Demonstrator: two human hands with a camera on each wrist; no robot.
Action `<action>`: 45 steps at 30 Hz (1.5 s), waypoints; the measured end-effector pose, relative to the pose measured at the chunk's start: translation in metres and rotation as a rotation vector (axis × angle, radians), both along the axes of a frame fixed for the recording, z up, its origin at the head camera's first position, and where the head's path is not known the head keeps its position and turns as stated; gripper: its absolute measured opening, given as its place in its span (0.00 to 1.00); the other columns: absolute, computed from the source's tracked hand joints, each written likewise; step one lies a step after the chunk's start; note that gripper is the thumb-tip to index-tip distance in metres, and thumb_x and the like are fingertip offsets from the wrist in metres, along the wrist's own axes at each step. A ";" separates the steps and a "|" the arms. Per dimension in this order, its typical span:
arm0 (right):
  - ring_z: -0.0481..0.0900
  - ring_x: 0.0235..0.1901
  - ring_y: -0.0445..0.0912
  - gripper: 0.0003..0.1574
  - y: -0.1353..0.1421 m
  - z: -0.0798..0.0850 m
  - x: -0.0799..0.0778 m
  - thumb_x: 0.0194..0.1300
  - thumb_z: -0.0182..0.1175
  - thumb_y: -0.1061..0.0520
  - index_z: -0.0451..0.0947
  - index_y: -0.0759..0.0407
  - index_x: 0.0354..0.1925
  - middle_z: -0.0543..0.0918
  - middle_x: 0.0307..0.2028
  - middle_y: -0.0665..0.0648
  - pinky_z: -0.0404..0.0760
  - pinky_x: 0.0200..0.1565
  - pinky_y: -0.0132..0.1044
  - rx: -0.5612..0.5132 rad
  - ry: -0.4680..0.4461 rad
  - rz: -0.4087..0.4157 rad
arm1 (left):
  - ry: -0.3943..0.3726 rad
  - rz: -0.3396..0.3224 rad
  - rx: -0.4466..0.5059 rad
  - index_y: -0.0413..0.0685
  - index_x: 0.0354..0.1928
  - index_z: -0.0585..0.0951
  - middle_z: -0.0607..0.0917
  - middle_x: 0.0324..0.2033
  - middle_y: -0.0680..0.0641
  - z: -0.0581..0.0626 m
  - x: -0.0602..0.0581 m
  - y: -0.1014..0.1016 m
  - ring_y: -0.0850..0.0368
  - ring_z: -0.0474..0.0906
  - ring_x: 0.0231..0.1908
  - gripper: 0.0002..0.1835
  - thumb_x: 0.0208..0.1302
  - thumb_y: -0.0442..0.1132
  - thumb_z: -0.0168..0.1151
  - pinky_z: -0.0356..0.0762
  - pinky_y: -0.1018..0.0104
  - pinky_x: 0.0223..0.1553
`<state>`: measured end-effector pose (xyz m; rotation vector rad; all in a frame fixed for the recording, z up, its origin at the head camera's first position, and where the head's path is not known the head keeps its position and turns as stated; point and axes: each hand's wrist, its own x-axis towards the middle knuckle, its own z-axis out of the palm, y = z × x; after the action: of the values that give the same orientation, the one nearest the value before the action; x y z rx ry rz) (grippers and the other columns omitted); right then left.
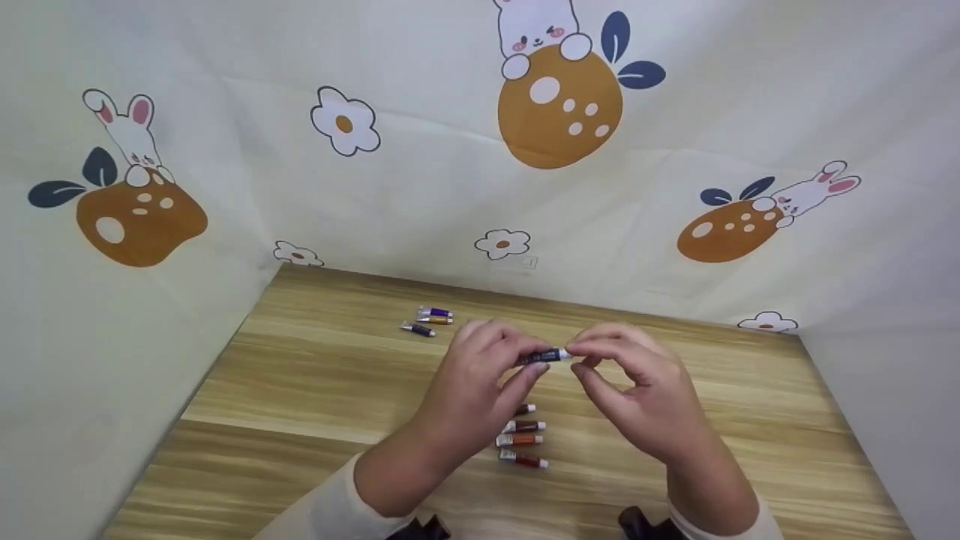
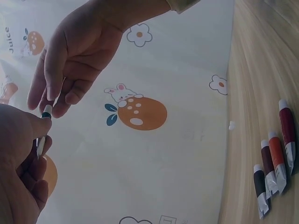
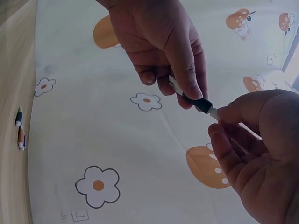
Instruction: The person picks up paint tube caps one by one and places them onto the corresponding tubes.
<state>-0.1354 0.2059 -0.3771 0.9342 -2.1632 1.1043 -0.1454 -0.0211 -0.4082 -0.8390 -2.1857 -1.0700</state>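
My left hand (image 1: 476, 375) pinches a small dark paint tube (image 1: 546, 356) between thumb and fingers, above the wooden table. The tube's white cap (image 3: 213, 113) points toward my right hand (image 1: 641, 386). In the right wrist view, the right thumb and index fingertips meet the end of that cap, and the other fingers curl loosely. The left wrist view shows a dark band (image 2: 46, 115) below the cap, while the left fingers hide much of the tube's body.
Several paint tubes lie below my hands in a row, among them an orange one (image 1: 520, 440) and a red one (image 1: 525, 459). Farther back left are a purple tube (image 1: 435, 312), an ochre tube (image 1: 435, 320) and a dark tube (image 1: 418, 329). Printed cloth surrounds the table (image 1: 300, 375).
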 end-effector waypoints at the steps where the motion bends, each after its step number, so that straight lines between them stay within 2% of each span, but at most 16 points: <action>1: 0.88 0.45 0.42 0.23 0.000 0.000 0.000 0.58 0.74 0.74 0.91 0.53 0.47 0.91 0.44 0.51 0.84 0.48 0.25 0.004 0.001 -0.005 | 0.004 -0.002 0.001 0.57 0.49 0.90 0.87 0.42 0.58 0.000 0.000 0.000 0.61 0.79 0.48 0.08 0.74 0.47 0.70 0.75 0.63 0.53; 14: 0.87 0.39 0.36 0.07 0.000 -0.001 -0.001 0.65 0.75 0.62 0.92 0.51 0.40 0.92 0.40 0.43 0.81 0.43 0.21 0.115 -0.055 -0.202 | 0.008 -0.019 -0.002 0.56 0.49 0.90 0.87 0.42 0.57 0.001 -0.001 0.001 0.60 0.79 0.48 0.08 0.74 0.47 0.69 0.75 0.62 0.55; 18: 0.87 0.42 0.37 0.12 0.003 0.000 -0.002 0.69 0.70 0.64 0.92 0.51 0.47 0.92 0.44 0.44 0.82 0.45 0.24 0.109 -0.076 -0.173 | -0.019 -0.015 -0.001 0.57 0.50 0.90 0.87 0.43 0.58 0.001 -0.001 0.001 0.60 0.79 0.49 0.08 0.74 0.47 0.69 0.75 0.62 0.55; 23: 0.87 0.50 0.42 0.28 0.007 0.003 -0.005 0.64 0.70 0.71 0.87 0.53 0.60 0.89 0.56 0.53 0.83 0.53 0.28 0.064 -0.023 -0.038 | -0.054 -0.006 -0.001 0.57 0.50 0.90 0.87 0.44 0.59 0.003 -0.002 0.001 0.62 0.79 0.50 0.09 0.74 0.47 0.69 0.75 0.63 0.55; 25: 0.87 0.53 0.44 0.31 0.007 0.004 -0.006 0.60 0.72 0.72 0.86 0.54 0.61 0.88 0.58 0.56 0.82 0.58 0.28 0.061 0.020 0.010 | -0.059 -0.005 -0.002 0.57 0.50 0.90 0.87 0.44 0.59 0.003 -0.002 0.000 0.62 0.79 0.49 0.09 0.75 0.48 0.68 0.75 0.63 0.54; 28: 0.86 0.57 0.45 0.31 0.007 0.005 -0.007 0.58 0.75 0.73 0.88 0.54 0.58 0.89 0.55 0.56 0.80 0.63 0.27 0.067 0.059 0.053 | -0.049 -0.007 0.007 0.57 0.51 0.90 0.88 0.44 0.58 0.004 -0.002 0.000 0.62 0.79 0.49 0.09 0.75 0.48 0.68 0.75 0.63 0.54; 31: 0.86 0.55 0.46 0.28 0.006 0.005 -0.007 0.57 0.76 0.73 0.89 0.54 0.55 0.90 0.51 0.55 0.80 0.64 0.28 0.073 0.060 0.056 | -0.027 -0.012 0.017 0.56 0.50 0.89 0.88 0.43 0.58 0.003 -0.002 0.001 0.61 0.80 0.48 0.09 0.76 0.49 0.67 0.75 0.62 0.55; 35: 0.86 0.52 0.45 0.25 0.005 0.005 -0.006 0.58 0.77 0.71 0.90 0.53 0.52 0.90 0.47 0.51 0.80 0.60 0.26 0.076 0.032 0.021 | -0.018 -0.021 0.020 0.57 0.51 0.89 0.87 0.43 0.58 0.003 -0.002 0.001 0.62 0.80 0.49 0.10 0.77 0.49 0.66 0.75 0.62 0.57; 40: 0.86 0.46 0.42 0.20 0.004 0.004 -0.007 0.60 0.77 0.68 0.92 0.51 0.48 0.91 0.43 0.47 0.81 0.51 0.25 0.076 0.011 -0.023 | -0.041 -0.027 0.014 0.58 0.51 0.89 0.87 0.44 0.59 0.005 -0.001 0.001 0.63 0.79 0.50 0.09 0.77 0.49 0.66 0.76 0.62 0.57; 45: 0.82 0.39 0.39 0.13 0.002 0.004 -0.007 0.63 0.75 0.64 0.91 0.49 0.44 0.91 0.41 0.45 0.77 0.41 0.25 0.114 0.009 -0.077 | -0.069 -0.032 0.005 0.58 0.51 0.89 0.87 0.44 0.60 0.006 -0.001 0.001 0.63 0.78 0.50 0.09 0.76 0.48 0.67 0.76 0.64 0.55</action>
<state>-0.1429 0.2079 -0.3732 0.8952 -2.2541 0.9472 -0.1464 -0.0196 -0.4019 -0.8490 -2.2329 -1.1349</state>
